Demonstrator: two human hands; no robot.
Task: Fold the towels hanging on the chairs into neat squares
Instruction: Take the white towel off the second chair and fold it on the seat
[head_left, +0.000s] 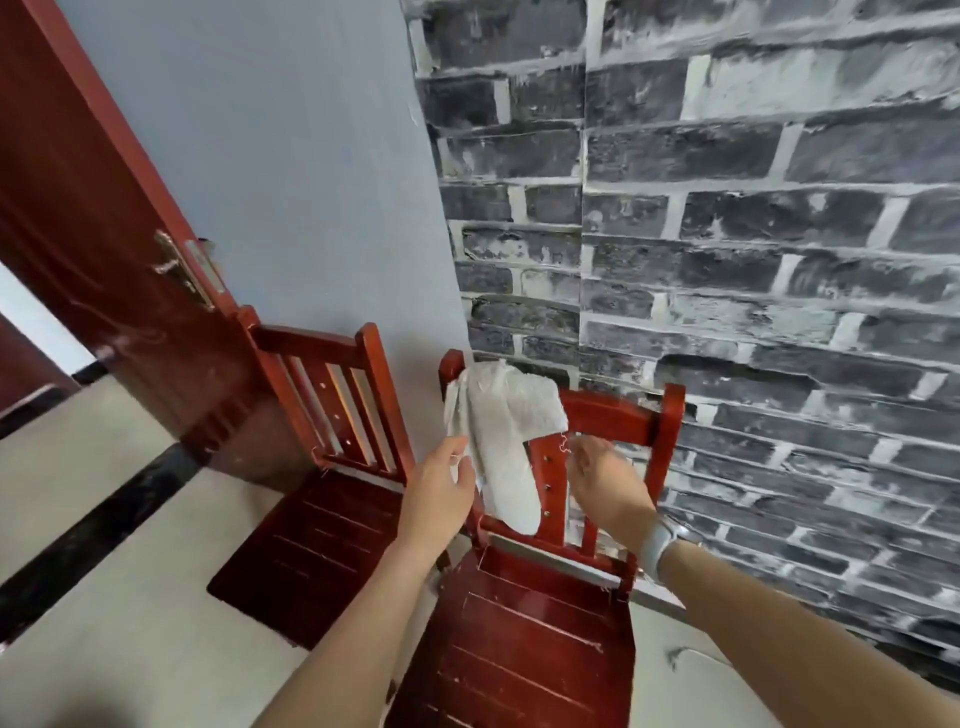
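My left hand pinches the lower edge of the white towel, while my right hand hovers just beside it, fingers loosely spread and empty, likely ready to catch the other side. The towel hangs bunched over the top rail of the nearer red chair, so it needs lifting free before folding. No writing is legible anywhere.

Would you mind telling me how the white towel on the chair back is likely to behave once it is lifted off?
The white towel will probably go limp, since it already sags over the chair back. It looks thin, so likely light. Loose threads suggest it may snag.
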